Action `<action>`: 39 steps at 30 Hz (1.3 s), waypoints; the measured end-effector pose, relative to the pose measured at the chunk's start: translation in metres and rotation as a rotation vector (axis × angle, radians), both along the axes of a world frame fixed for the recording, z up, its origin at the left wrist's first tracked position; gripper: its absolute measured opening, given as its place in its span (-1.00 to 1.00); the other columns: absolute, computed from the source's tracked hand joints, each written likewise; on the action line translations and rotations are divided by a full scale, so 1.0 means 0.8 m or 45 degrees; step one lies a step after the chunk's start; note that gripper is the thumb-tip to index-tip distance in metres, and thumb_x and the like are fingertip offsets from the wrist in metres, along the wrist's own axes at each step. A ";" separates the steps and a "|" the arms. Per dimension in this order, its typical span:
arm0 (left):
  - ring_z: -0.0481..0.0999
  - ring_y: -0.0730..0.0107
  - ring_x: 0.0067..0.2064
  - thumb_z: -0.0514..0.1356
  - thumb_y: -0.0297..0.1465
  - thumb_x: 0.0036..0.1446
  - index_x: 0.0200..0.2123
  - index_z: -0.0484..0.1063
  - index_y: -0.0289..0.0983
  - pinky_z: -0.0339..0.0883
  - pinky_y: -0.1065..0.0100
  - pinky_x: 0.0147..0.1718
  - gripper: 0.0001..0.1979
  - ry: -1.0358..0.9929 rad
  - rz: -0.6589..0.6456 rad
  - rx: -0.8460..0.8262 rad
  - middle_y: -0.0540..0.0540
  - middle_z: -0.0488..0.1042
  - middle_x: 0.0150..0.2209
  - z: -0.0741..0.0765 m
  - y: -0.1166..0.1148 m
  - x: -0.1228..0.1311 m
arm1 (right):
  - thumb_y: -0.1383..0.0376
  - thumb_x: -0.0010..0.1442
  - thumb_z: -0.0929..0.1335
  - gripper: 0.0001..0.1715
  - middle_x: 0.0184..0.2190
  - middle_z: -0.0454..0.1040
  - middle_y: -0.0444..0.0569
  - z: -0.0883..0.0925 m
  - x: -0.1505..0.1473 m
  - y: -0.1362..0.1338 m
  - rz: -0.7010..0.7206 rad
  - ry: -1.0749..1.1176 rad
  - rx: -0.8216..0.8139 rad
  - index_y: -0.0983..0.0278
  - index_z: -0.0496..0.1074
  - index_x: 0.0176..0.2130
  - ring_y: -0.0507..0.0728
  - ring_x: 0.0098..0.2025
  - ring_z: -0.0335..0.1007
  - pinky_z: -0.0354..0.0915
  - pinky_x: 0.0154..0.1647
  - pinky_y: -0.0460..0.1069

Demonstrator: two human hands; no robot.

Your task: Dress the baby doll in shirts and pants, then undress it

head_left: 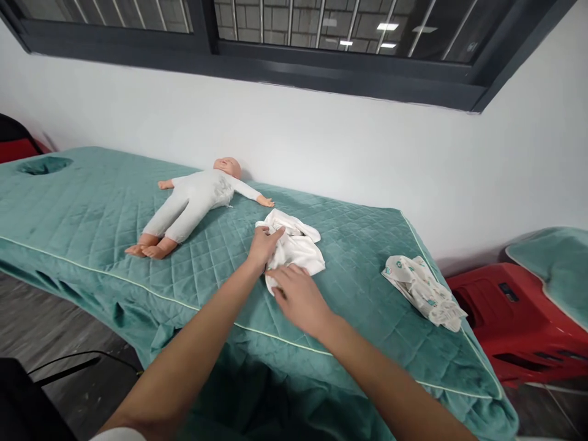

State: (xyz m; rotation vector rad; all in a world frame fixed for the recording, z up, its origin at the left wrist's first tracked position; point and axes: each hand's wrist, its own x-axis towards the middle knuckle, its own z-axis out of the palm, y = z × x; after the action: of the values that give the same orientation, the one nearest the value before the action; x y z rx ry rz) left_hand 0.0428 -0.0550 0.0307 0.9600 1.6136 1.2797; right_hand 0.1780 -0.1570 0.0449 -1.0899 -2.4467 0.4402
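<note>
A crumpled white cloth (pixel 301 251) lies on the green quilted bed cover; its folds hide whether it is a garment. At its left edge, my left hand (pixel 265 246) pinches the fabric between thumb and fingers. My right hand (pixel 301 299) has its bent fingers on the near edge of the same cloth, closed on it as far as I can see. To the left, a baby doll (pixel 197 193) in a white bodysuit rests on its back, with one hand close to the cloth. A folded diaper with a green print (pixel 425 291) sits farther right.
The green bed cover (pixel 362 245) runs along a white wall (pixel 321 141) below a barred window. At the bed's right end stand red plastic stools (pixel 528 312) with a green cushion (pixel 555 263). A face hole (pixel 45 165) is at the far left.
</note>
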 end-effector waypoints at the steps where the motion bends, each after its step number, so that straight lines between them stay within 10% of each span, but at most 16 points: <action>1: 0.54 0.14 -0.11 0.39 -0.19 0.02 -0.11 0.32 -0.23 0.32 0.23 -0.13 -0.55 0.038 -0.019 -0.003 -0.18 0.50 -0.14 0.001 0.004 -0.001 | 0.44 0.33 0.27 -0.58 -0.05 0.54 0.05 0.001 -0.004 -0.007 0.098 -0.056 0.040 0.21 0.41 0.13 0.26 0.03 0.36 0.24 0.03 0.18; 5: 0.52 0.17 -0.20 0.42 -0.47 -0.17 -0.27 0.42 -0.28 0.30 0.25 -0.14 -0.65 0.075 -0.185 -0.017 -0.09 0.52 -0.31 0.006 0.012 -0.003 | 0.45 0.34 0.27 -0.58 0.00 0.54 0.03 0.000 -0.005 -0.024 0.275 -0.114 -0.010 0.23 0.40 0.15 0.21 0.06 0.36 0.26 0.05 0.15; 10: 0.49 0.31 -0.33 0.30 -0.29 0.05 -0.35 0.49 -0.30 0.33 0.32 -0.27 -0.82 -0.047 -0.458 0.031 -0.03 0.51 -0.41 0.034 -0.005 -0.006 | 0.29 0.39 0.30 -0.64 0.11 0.52 -0.01 0.027 0.025 -0.017 0.322 0.072 -0.184 0.19 0.39 0.16 0.16 0.14 0.40 0.32 0.14 0.08; 17: 0.58 0.27 -0.16 0.32 -0.08 0.13 -0.19 0.63 -0.26 0.42 0.34 -0.19 -0.63 0.165 -1.067 0.536 -0.10 0.64 -0.19 0.167 -0.048 -0.008 | 0.29 0.22 0.38 -0.32 0.34 0.29 0.01 0.140 0.095 0.054 -0.185 0.476 0.220 0.08 0.27 0.30 0.27 0.35 0.19 0.21 0.30 0.26; 24: 0.62 0.29 -0.13 0.29 -0.24 0.22 -0.21 0.67 -0.18 0.45 0.35 -0.12 -0.80 0.752 -0.990 1.007 -0.03 0.68 -0.18 0.281 -0.091 0.016 | 0.24 0.21 0.34 -0.70 -0.16 0.59 -0.09 0.213 0.109 0.060 0.118 0.448 -0.211 0.21 0.56 -0.08 0.15 -0.14 0.49 0.38 -0.09 0.06; 29: 0.60 0.27 -0.13 0.17 -0.28 0.30 -0.19 0.65 -0.10 0.40 0.29 -0.11 -0.78 1.279 -0.678 1.248 -0.01 0.67 -0.19 0.286 -0.088 0.010 | 0.27 0.17 0.34 -0.84 -0.38 0.49 -0.15 0.213 0.129 0.049 -0.344 0.327 0.086 0.23 0.49 -0.23 0.05 -0.36 0.33 0.21 -0.33 -0.05; 39: 0.52 0.17 -0.15 0.00 -0.48 0.25 -0.08 0.55 -0.18 0.27 0.24 -0.29 -0.65 1.855 -0.160 0.983 -0.14 0.55 -0.17 0.252 -0.070 -0.001 | 0.31 0.23 0.24 -0.67 -0.46 0.50 -0.04 0.248 0.177 0.015 -0.871 -0.355 0.733 0.17 0.55 -0.14 0.17 -0.40 0.32 0.08 -0.38 0.01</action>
State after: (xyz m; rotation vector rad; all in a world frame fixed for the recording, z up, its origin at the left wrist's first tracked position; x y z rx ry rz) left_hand 0.0422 -0.1108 0.2325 2.8706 1.9068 1.0980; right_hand 0.3192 -0.1446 0.2429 -1.6581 -2.0039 -0.6201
